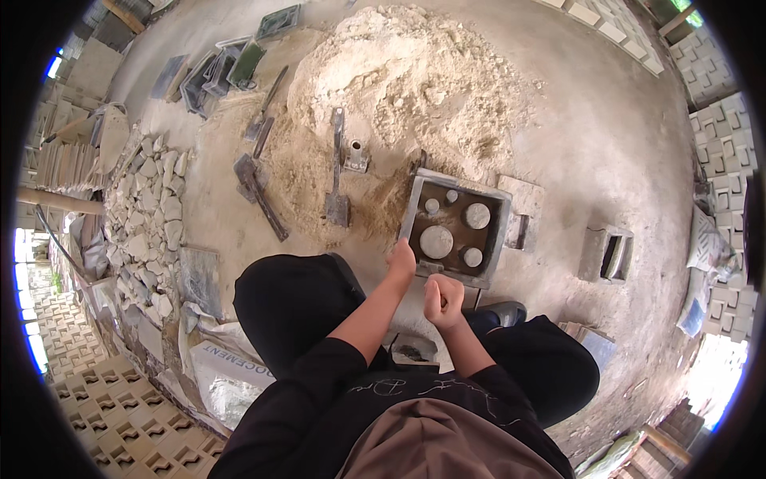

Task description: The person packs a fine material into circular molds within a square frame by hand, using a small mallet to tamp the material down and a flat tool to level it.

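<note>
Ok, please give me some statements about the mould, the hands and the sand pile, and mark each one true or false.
1. The left hand touches the near edge of the square mould. True.
2. The mould holds round discs of different sizes. True.
3. The right hand holds a trowel. False: it is closed in a loose fist just in front of the mould, and no trowel is in it; the trowel lies on the ground to the left of the mould.
4. The sand pile lies behind the person. False: it lies in front, beyond the mould.
5. Broken stone pieces lie to the person's left. True.
</note>
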### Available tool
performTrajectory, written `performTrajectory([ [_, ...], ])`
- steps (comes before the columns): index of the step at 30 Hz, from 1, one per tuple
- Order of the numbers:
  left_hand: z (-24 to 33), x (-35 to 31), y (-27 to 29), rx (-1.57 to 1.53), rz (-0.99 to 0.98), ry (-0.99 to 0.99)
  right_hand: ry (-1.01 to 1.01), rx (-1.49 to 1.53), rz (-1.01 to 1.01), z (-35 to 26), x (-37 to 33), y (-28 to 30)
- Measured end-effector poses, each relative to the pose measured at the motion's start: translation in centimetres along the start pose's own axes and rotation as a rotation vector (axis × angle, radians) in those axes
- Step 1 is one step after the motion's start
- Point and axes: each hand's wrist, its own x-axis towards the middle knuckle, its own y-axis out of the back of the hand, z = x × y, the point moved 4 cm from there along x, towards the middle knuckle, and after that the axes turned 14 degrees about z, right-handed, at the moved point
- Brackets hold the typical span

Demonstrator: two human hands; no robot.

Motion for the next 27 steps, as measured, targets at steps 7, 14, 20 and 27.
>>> performTrajectory([
  [7, -0.5, 1.6, 0.4, 0.102, 0.006, -0.169, -0.309, 0.366, -0.150, -2.0, 3.1, 2.3],
  [14, -0.2, 1.8, -0.6, 0.221, 0.070, -0.336, -0.129, 0.301, 0.143, -0.2, 4.6, 4.0],
  [20, -1.7, 3.1, -1.8, 0.515, -0.011, -0.558, 0.028, 0.412, 0.205, -1.0, 5.9, 5.5],
  [27, -1.1, 2.0, -1.5, 0.107, 0.024, -0.216, 0.027, 0.512, 0.138, -2.1, 6.3, 6.4],
])
